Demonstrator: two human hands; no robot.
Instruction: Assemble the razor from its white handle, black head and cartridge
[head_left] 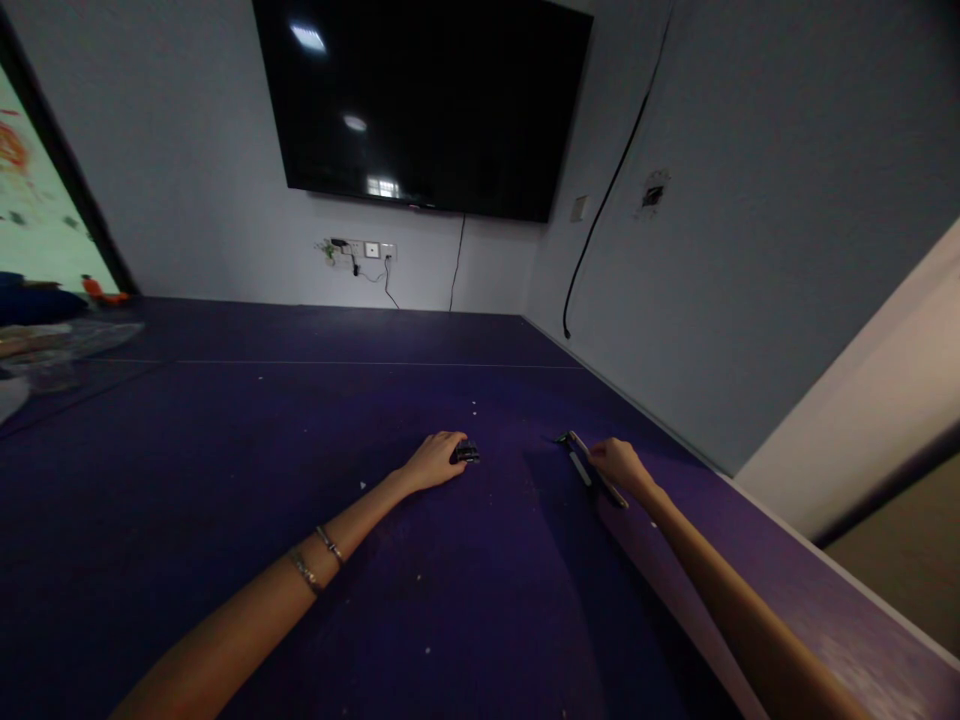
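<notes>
My left hand (437, 461) rests low over the purple tabletop, its fingers closed around a small black ridged object (468, 452) whose exact kind I cannot make out. To the right, my right hand (621, 464) pinches a long, narrow dark object (616, 496) with a light edge. It slants from upper left to lower right, with a pale strip (580, 469) along its near side and a small thin piece sticking out at the far end. My fingers hide part of its middle. The two held things are apart from each other.
Small white specks (474, 408) dot the purple surface (300, 420). Clear plastic wrapping (75, 345) and an orange item (97, 290) lie at the far left. A black cable (600, 205) hangs down the right wall. A large television (435, 100) is mounted above wall sockets (372, 250).
</notes>
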